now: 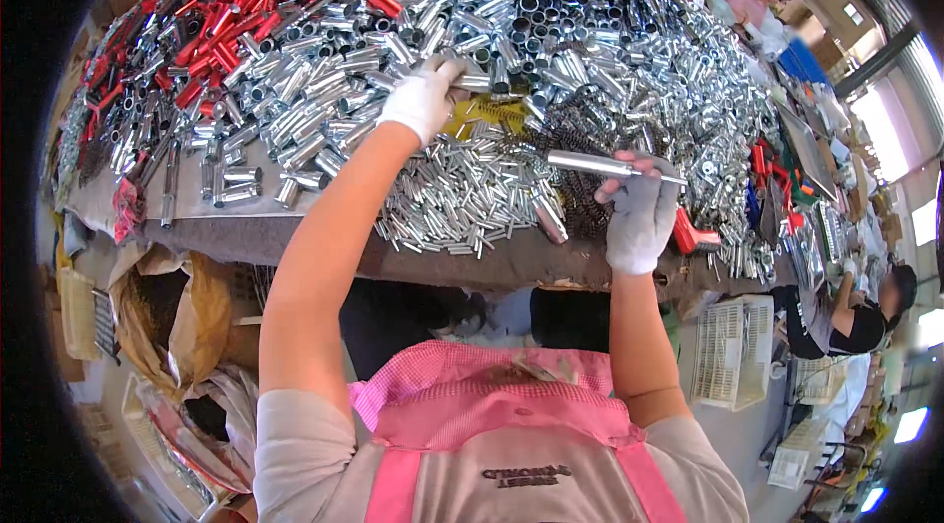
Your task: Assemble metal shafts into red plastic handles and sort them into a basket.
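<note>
1. Gripping a silver tube point(590, 163), the gloved right hand point(639, 218) was poised over the near side of the tabletop point(236, 233), its fingers closed around the tube toward its three-o'clock end.
2. The tube's long axis ran almost straight across the view: one end pointed just past nine o'clock, the other just past three, where a thin rod point(677, 180) showed beyond the fingers in much the same line.
3. The left hand point(421, 102), in a white glove, reached toward one o'clock over a heap of loose tubes point(315, 95), its fingers bent beside a short tube point(474, 83) (whether they had hold of it, I could not tell).
4. From those left fingers the silver tube lay at about four o'clock, well apart from them, so the right hand was the nearer one.
5. Dark springs point(580, 125) lay between the hands; small rods point(452, 199) spread between five and six o'clock from the left hand, red tubes point(236, 22) were piled toward ten, and a red handle point(696, 236) sat near four o'clock from the right hand.
</note>
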The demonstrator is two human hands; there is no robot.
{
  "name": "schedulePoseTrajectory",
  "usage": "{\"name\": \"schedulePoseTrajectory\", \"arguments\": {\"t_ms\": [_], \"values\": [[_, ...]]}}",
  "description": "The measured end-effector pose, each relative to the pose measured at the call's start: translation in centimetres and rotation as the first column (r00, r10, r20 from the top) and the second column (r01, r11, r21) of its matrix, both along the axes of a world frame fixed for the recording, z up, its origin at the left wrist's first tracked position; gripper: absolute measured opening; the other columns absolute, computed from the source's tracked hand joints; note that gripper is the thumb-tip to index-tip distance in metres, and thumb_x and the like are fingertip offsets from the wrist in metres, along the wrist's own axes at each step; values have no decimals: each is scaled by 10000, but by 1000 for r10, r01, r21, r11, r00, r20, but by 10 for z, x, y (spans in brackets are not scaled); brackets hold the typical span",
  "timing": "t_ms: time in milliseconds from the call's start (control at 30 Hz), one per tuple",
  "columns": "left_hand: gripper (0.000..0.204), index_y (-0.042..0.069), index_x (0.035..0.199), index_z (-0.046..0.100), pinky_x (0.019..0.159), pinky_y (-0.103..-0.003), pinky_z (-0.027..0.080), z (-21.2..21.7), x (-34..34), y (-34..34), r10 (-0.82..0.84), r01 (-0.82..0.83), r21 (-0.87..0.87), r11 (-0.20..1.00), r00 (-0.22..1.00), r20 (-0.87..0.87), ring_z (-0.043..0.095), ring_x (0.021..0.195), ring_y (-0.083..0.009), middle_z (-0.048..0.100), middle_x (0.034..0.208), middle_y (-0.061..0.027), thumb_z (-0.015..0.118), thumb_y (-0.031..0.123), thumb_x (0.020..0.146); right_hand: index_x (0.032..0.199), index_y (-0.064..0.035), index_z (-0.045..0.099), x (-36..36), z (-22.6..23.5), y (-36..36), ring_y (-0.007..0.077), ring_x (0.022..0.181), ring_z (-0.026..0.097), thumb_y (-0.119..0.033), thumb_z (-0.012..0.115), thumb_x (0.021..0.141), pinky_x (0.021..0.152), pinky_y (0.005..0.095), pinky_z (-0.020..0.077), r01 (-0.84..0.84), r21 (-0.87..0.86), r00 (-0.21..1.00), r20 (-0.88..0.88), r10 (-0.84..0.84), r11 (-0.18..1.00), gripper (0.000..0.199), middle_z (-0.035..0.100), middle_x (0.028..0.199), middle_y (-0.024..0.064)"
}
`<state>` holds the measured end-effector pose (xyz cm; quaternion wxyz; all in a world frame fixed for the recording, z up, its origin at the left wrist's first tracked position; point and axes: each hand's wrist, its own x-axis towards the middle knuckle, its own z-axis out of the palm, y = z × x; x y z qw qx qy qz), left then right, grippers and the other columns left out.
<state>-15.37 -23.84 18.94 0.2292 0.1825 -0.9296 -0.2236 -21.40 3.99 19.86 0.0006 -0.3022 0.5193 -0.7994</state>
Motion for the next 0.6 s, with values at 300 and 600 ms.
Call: {"name": "schedulePoseTrajectory", "arguments": {"t_ms": [300, 600], "values": [[363, 32, 1257, 523, 650, -233, 455, -1, 113, 118, -390, 382, 806, 452, 897, -207, 520, 727, -102, 572, 942, -44, 556, 164, 920, 957, -2, 490, 55, -10, 4, 138, 669, 556, -47, 389, 951, 613, 274, 494, -276, 155, 956, 145, 254, 949, 111, 606, 986, 170], [353, 56, 1133, 538, 706, -245, 478, -47, 134, 143, 353, 523, 646, -556, 852, -385, 553, 793, -140, 598, 992, -51, 640, 272, 873, 1037, -8, 558, 84, 17, 21, 277, 1025, 587, -64, 392, 941, 892, 358, 451, 149, 106, 857, -509, -75, 983, 200, 648, 1032, 168]]}}
